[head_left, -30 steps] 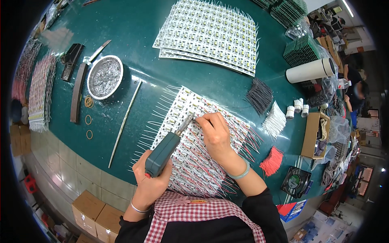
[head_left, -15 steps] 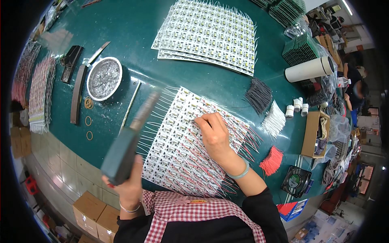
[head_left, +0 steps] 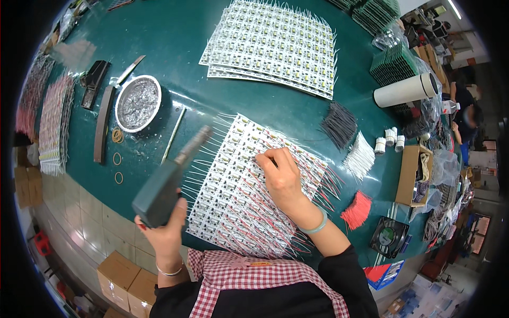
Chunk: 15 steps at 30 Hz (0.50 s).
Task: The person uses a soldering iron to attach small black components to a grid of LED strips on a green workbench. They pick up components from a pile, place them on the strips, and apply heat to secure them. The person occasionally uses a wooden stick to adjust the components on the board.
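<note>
My left hand grips a gun-shaped soldering iron, dark-bodied with a metal barrel. Its barrel points up and right, over the white wires on the left edge of a circuit board panel. Rows of small components cover this white panel, and many red wires stand on its right part. Over the panel's middle my right hand is closed in a pinch, fingertips close to the board. Whatever is between those fingertips is too small to make out.
A stack of white panels lies farther back. On the right are bundles of black wires, white wires and red wires, a white flask and a fan. A bowl of silvery scraps stands left.
The iron's barrel has shifted slightly right and down, with my left hand moving a little. My right hand stays pinched in nearly the same place over the panel.
</note>
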Each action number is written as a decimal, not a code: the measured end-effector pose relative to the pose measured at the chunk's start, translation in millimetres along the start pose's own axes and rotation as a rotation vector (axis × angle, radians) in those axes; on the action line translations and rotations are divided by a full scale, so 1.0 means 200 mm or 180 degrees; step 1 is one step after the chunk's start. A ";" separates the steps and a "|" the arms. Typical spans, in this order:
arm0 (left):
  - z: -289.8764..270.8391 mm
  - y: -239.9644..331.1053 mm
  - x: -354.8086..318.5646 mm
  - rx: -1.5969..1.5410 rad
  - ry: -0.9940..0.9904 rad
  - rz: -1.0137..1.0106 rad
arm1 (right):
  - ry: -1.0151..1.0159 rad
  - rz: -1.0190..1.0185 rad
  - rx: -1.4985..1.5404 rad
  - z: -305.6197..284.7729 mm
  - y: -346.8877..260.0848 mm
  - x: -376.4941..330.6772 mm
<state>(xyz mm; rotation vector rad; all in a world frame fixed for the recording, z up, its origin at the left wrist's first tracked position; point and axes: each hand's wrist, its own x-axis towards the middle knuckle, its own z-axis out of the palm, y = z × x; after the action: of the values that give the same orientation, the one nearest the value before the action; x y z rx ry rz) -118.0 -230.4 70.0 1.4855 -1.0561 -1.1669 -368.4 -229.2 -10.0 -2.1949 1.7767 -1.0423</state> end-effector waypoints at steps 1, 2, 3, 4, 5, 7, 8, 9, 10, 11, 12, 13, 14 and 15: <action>-0.01 -0.08 -0.01 0.0108 -0.0043 0.0036 | 0.0004 0.0005 -0.0002 0.00 0.00 0.00; 0.00 -0.12 -0.04 0.0127 0.0010 0.0044 | 0.0009 0.0011 -0.0003 0.00 0.00 0.00; 0.02 -0.14 -0.07 0.0143 0.0073 0.0049 | 0.0004 -0.0001 0.0004 0.00 0.00 0.00; 0.05 -0.14 -0.09 0.0160 0.0136 0.0054 | -0.0001 -0.0012 0.0012 0.00 0.00 0.00; 0.05 -0.11 -0.09 0.0200 -0.0160 0.0056 | -0.0007 -0.0023 0.0020 0.00 0.00 0.00; 0.06 -0.08 -0.08 0.0458 -0.0575 0.0288 | -0.0001 -0.0021 0.0005 0.00 0.00 0.00; 0.08 -0.08 -0.07 0.0587 -0.0783 0.0404 | 0.0002 -0.0020 -0.0004 0.00 0.00 -0.01; 0.10 -0.07 -0.06 0.0605 -0.0746 0.0483 | 0.0004 -0.0022 -0.0002 0.00 0.00 -0.01; 0.11 -0.07 -0.06 0.0611 -0.0757 0.0466 | 0.0007 -0.0022 -0.0002 0.01 0.00 -0.01; 0.11 -0.07 -0.06 0.0616 -0.0769 0.0448 | 0.0010 -0.0022 -0.0002 0.01 0.00 -0.01; 0.12 -0.08 -0.07 0.0622 -0.0782 0.0430 | -0.0005 -0.0031 -0.0016 0.01 0.00 0.00; 0.12 -0.08 -0.07 0.0594 -0.0755 0.0460 | -0.0020 -0.0041 -0.0030 0.00 0.00 0.00; 0.13 -0.08 -0.07 0.0566 -0.0728 0.0490 | -0.0035 -0.0050 -0.0044 0.00 -0.01 0.00; 0.14 -0.09 -0.07 0.0536 -0.0705 0.0519 | -0.0040 -0.0049 -0.0064 0.00 -0.01 0.00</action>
<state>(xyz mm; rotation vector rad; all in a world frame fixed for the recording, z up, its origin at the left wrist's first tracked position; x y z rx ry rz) -146.1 -217.5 52.0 1.3890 -1.4298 -1.1679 -367.6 -229.6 -8.6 -2.2253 1.7753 -1.0161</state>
